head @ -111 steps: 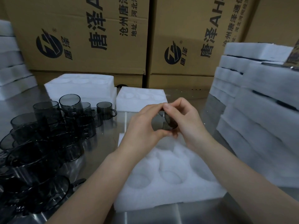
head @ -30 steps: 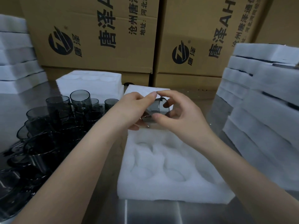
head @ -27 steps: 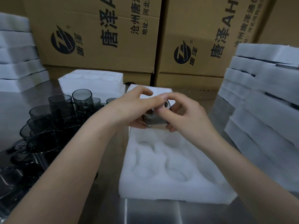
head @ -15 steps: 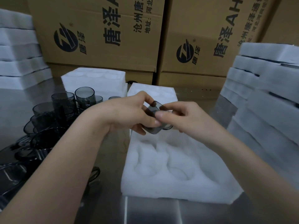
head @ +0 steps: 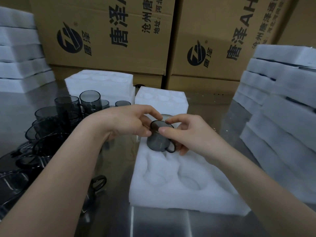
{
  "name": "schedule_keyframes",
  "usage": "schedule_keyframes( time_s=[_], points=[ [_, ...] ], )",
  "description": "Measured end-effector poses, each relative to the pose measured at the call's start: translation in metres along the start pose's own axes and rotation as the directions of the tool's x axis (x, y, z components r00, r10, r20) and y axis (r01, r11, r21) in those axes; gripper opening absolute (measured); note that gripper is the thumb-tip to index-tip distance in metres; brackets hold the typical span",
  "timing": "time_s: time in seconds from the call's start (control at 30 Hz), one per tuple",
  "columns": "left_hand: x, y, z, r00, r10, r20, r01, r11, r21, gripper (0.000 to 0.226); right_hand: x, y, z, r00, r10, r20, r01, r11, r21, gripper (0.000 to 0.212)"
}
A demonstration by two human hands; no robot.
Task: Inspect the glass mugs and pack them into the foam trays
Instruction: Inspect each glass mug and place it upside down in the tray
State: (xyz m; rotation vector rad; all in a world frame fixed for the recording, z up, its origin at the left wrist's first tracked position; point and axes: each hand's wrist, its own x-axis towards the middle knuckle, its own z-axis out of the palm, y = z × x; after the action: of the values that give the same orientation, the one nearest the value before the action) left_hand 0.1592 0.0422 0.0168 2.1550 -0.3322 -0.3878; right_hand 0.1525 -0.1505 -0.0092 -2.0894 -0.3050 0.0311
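Note:
A small smoky grey glass mug point(head: 158, 139) is held between both hands just above the far end of a white foam tray point(head: 172, 194) with round pockets. My left hand point(head: 126, 122) pinches its rim from the left. From the right, my right hand point(head: 189, 132) holds the rim with thumb and fingers curled round it. The mug's handle points down and to the right. The tray's near pockets hold nothing. Several more grey glass mugs point(head: 68, 106) stand clustered on the metal table at the left.
Stacks of white foam trays rise at the right point(head: 280, 106) and the far left point(head: 18, 53). Two more foam blocks point(head: 100, 82) lie behind the mugs. Large printed cardboard boxes point(head: 109, 31) wall off the back. A loose mug point(head: 97, 183) lies near my left forearm.
Both hands have turned the mug over and lowered it from mid-air to just above the tray's far pocket. Its handle now points down to the right.

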Motion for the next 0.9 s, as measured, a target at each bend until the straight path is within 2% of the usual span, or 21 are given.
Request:
schedule_keyframes(
  time_s=[0.1, 0.2, 0.27, 0.37, 0.5, 0.67, 0.8, 0.87, 0.9],
  points=[
    [0.000, -0.002, -0.003, 0.999, -0.005, 0.031, 0.004, 1.000, 0.015, 0.050, 0.000, 0.000, 0.000, 0.999, 0.028, 0.030, -0.030, 0.998, 0.058, 0.042],
    [0.001, -0.001, -0.004, 0.996, -0.008, 0.087, 0.000, 0.996, 0.094, 0.063, -0.001, 0.002, 0.001, 0.999, 0.039, 0.038, -0.039, 0.999, 0.022, 0.040],
    [0.002, -0.001, -0.003, 0.995, -0.021, 0.101, 0.007, 0.991, 0.134, 0.066, 0.000, 0.003, 0.004, 1.000, 0.023, 0.019, -0.021, 0.997, -0.069, 0.039],
    [0.004, -0.001, -0.001, 0.995, -0.004, 0.104, -0.015, 0.984, 0.178, 0.040, 0.003, 0.007, 0.004, 0.999, -0.039, -0.008, 0.035, 0.957, -0.289, 0.035],
    [0.007, 0.003, 0.008, 0.995, -0.030, 0.097, -0.003, 0.947, 0.322, 0.050, 0.005, 0.014, 0.000, 0.996, -0.070, 0.052, 0.086, 0.886, -0.455, 0.035],
    [0.007, 0.013, 0.018, 0.991, -0.088, 0.103, 0.023, 0.860, 0.510, 0.056, 0.006, 0.020, 0.002, 0.991, -0.108, 0.072, 0.130, 0.862, -0.489, 0.031],
    [0.003, 0.019, 0.022, 0.984, -0.146, 0.098, 0.061, 0.807, 0.588, 0.055, 0.005, 0.023, 0.001, 0.989, -0.120, 0.090, 0.149, 0.867, -0.476, 0.033],
    [0.001, 0.021, 0.022, 0.987, -0.154, 0.048, 0.098, 0.810, 0.579, 0.056, 0.007, 0.024, 0.000, 0.988, -0.119, 0.101, 0.151, 0.891, -0.428, 0.038],
    [0.000, 0.022, 0.021, 0.990, -0.137, -0.021, 0.126, 0.827, 0.548, 0.058, 0.008, 0.024, -0.002, 0.988, -0.117, 0.102, 0.148, 0.901, -0.407, 0.042]
  ],
)
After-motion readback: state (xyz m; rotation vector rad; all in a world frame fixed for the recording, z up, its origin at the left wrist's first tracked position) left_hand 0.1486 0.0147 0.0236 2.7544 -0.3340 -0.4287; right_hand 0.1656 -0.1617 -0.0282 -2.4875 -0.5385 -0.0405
